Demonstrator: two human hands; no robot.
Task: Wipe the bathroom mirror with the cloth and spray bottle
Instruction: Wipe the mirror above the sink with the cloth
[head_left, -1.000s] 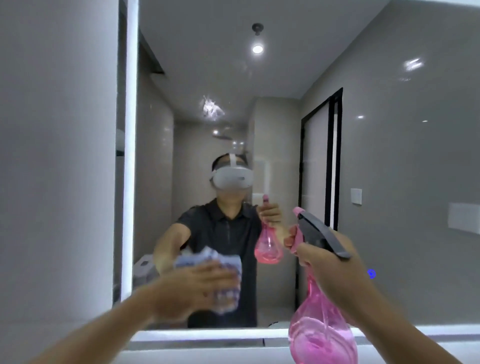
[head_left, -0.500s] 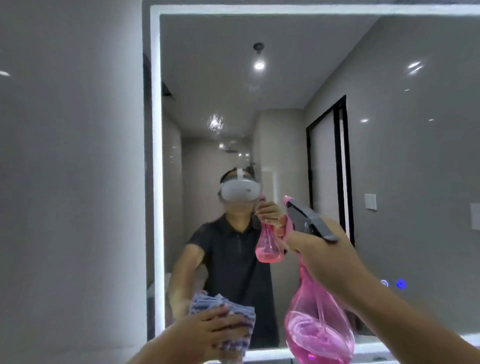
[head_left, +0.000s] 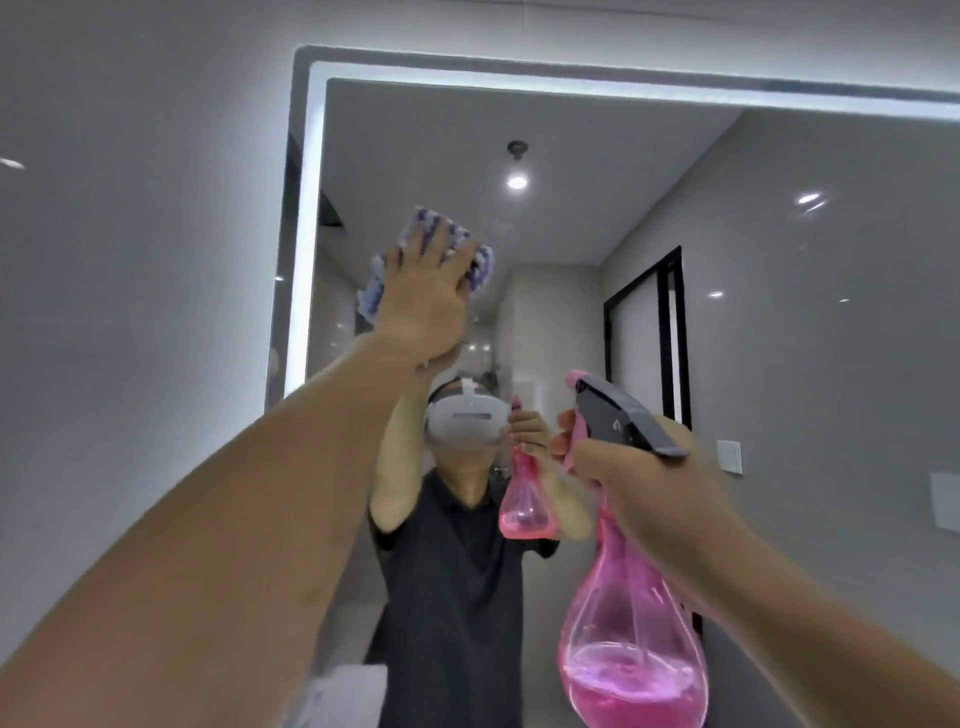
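From the head view, my left hand is flat against the mirror near its upper left corner, fingers spread and pressing the blue-and-white cloth onto the glass. My right hand is lower and to the right, fingers wrapped shut round the neck of the pink spray bottle, which hangs upright, clear of the glass, liquid pooled in its base.

To wipe well from here I would keep the palm flat so the whole cloth stays in contact, work in overlapping passes from the lit top edge downward, and hold the bottle away from the glass so it does not knock it.

Hard to judge — whether the glass is wet or streaked; I see no droplets. Most of the cloth is hidden behind my hand, the mirror's right and lower parts are cut off, and I cannot tell whether a finger rests on the trigger
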